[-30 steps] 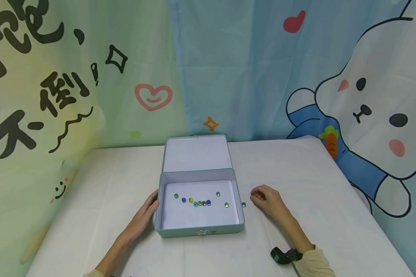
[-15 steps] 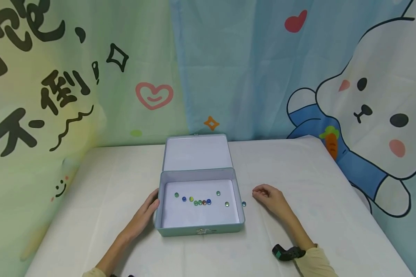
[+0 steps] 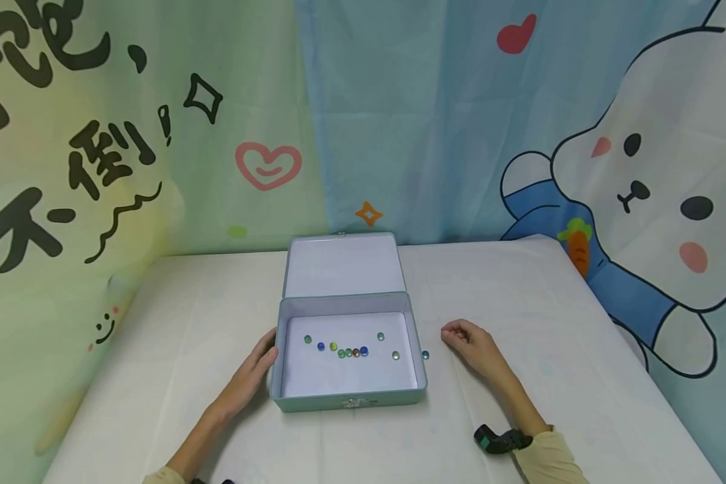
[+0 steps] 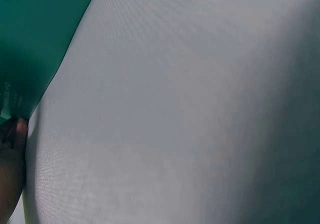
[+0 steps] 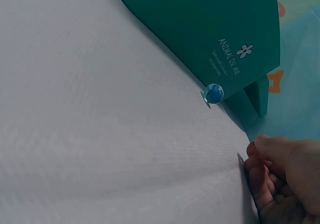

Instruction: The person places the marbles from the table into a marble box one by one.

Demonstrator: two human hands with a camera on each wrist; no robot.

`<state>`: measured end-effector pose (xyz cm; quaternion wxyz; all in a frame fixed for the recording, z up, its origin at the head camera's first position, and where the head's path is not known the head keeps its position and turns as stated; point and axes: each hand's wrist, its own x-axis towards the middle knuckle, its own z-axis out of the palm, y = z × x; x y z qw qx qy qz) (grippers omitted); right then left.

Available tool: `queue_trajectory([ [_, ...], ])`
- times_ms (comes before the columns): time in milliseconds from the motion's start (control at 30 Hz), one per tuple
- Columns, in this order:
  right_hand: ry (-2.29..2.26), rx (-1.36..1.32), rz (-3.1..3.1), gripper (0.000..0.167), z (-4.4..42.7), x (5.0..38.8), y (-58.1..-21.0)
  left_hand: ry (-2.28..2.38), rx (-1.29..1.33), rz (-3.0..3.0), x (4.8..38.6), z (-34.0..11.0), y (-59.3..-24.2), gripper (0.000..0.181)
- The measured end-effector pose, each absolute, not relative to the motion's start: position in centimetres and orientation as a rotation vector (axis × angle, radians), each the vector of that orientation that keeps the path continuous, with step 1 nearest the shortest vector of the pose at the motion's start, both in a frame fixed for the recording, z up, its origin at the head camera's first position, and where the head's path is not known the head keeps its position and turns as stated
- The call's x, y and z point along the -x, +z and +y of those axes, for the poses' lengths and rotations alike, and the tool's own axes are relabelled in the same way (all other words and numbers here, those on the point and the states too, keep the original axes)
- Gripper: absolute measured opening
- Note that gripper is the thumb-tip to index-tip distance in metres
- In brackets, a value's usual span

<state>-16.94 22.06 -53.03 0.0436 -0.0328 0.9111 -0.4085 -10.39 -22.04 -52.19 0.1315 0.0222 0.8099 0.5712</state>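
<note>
A green tin box (image 3: 314, 405) stands on the white-covered table with its lid (image 3: 345, 267) swung back. Several glass marbles lie on its pale floor, among them a blue marble (image 3: 364, 351), a yellow-green marble (image 3: 333, 347) and a reddish-brown marble (image 3: 356, 353). My left hand (image 3: 246, 380) rests against the box's left side, its fingers and thumb touching the wall. One blue glass marble (image 5: 214, 93) sits outside, close to the right wall. To the right of it, my right hand (image 3: 473, 347) rests on the cloth, fingers loosely curled, nothing visible in them.
White cloth (image 3: 581, 376) covers the table on both sides of the box. Behind it hangs a printed curtain (image 3: 375, 121) with a rabbit. A black device (image 3: 502, 440) is strapped to the right wrist.
My right hand has drawn slightly right, away from the marble outside the box. The left hand, box and marbles stay as they were; the head view shifts slightly.
</note>
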Motion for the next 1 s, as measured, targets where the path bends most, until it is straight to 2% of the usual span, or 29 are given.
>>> queue_trajectory([
  [700,-1.278,0.059,2.776,0.032,22.02,16.78,-52.85,1.675,-0.071,2.361,10.41,-22.06,-52.30,0.057],
  [1000,-1.529,-0.088,2.656,0.034,21.73,17.10,-52.23,1.685,-0.086,2.365,10.46,-22.00,-52.38,0.056],
])
